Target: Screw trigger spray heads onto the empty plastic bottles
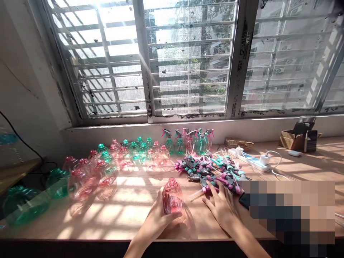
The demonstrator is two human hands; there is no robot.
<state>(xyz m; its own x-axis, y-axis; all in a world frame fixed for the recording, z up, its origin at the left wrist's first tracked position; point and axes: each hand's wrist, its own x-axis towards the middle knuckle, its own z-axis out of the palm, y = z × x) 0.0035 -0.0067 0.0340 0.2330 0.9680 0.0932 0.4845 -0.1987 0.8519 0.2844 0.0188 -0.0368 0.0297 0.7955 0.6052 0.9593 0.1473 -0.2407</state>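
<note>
My left hand (159, 216) is clasping a pink bottle (172, 190), fingers wrapping one side and thumb crossing the front; the bottle's uncapped neck is pointing up, and I am taking it as the centre of my dial. At 3 o'clock my right hand (223, 208) is spreading, palm down, thumb and fingers standing apart. Its fingertips are reaching over the near edge of a pile of spray heads (199, 166) at 2 o'clock; I cannot tell whether they are pressing on any. The heads are lying jumbled in pink, teal and dark grey, thin tubes sticking out. Past that hand, at 3 o'clock, a dark flat object (244, 201) is lying near the pile. Toward 12 and 1 o'clock, fitted spray bottles (179, 144) are standing by the wall. Between 9 and 11 o'clock, open pink and green bottles (125, 159) are standing in loose rows. Farther out, at 2 o'clock, a white power strip (252, 161) is holding plugs. Sunlight is falling in stripes across the wooden table (129, 211).
</note>
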